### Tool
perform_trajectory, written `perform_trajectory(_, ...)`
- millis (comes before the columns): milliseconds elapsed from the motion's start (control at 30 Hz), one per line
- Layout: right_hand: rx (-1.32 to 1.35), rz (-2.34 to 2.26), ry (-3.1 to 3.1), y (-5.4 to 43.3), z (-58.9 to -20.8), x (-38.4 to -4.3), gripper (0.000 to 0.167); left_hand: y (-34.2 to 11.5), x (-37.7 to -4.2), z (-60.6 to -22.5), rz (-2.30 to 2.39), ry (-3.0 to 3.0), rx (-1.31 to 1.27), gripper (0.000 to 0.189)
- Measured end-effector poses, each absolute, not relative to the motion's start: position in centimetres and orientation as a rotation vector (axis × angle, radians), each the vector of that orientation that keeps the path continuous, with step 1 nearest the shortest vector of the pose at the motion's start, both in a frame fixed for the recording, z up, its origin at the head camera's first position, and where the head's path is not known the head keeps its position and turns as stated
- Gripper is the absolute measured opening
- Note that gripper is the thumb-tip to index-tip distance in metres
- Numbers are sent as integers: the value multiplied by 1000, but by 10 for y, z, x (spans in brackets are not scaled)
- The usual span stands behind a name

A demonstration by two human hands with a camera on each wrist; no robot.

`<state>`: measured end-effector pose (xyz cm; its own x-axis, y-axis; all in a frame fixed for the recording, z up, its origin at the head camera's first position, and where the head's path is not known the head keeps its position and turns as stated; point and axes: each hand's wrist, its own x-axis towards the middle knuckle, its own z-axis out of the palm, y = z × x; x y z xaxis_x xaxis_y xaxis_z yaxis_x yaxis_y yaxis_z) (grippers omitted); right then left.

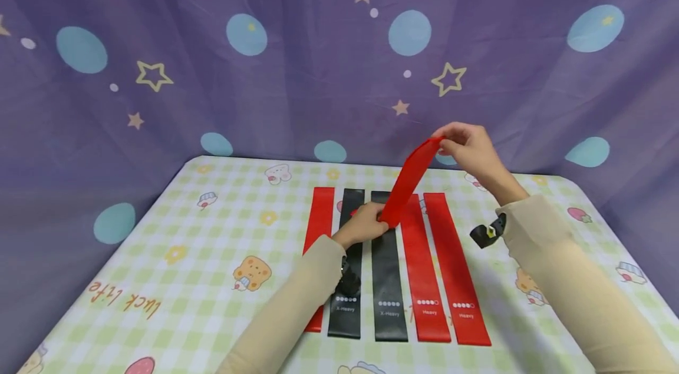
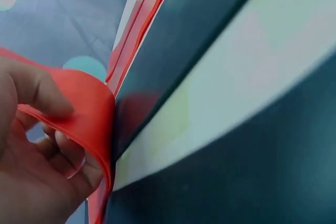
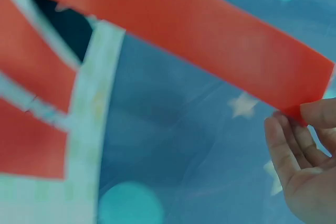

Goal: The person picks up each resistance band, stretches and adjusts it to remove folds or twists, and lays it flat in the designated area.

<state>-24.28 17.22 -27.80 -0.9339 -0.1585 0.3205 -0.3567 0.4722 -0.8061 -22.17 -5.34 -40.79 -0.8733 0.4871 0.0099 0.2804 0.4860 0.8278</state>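
Observation:
A red resistance band [image 1: 411, 176] slants up from over the row of flat bands to the upper right. My right hand [image 1: 469, 150] pinches a corner of its raised end between thumb and fingertips, which shows clearly in the right wrist view on the red band [image 3: 210, 38]. My left hand [image 1: 363, 224] holds the lower end, low over the two black bands [image 1: 387, 280]. In the left wrist view, the left hand [image 2: 42, 135] has its thumb on one side of the curving red band [image 2: 89, 95] and fingers on the other.
Two flat red bands marked Heavy [image 1: 457, 268] lie right of the black X-Heavy ones. Another red band [image 1: 319, 215] lies at the left, partly under my left sleeve [image 1: 297, 297]. The checked tablecloth [image 1: 201, 297] reaches back to a purple curtain [image 1: 318, 97].

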Motion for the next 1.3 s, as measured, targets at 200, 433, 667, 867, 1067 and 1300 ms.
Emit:
perform_trajectory(200,311,1660,-2489,209,-317,-248,18,-42,-212,-411,1078,2668,761,21)
perform_trajectory(433,89,2070,-2318,235,-345,-228,31,-33,-201,-402,803,2710,859,24)
perform_trajectory(667,83,2416,-2109,235,-346,-218,35,-25,-205,-395,652,2658,796,43)
perform_trajectory(867,157,2357,-2144,231,-341,-221,9,-26,-211,-394,688,2650,692,43)
perform_trajectory(1067,182,2211,-2264,227,-333,-233,20,-37,-211,-392,907,2606,622,23)
perform_trajectory(1300,41,2046,-2414,226,-328,-248,25,-54,-206,-393,1183,2434,547,30)
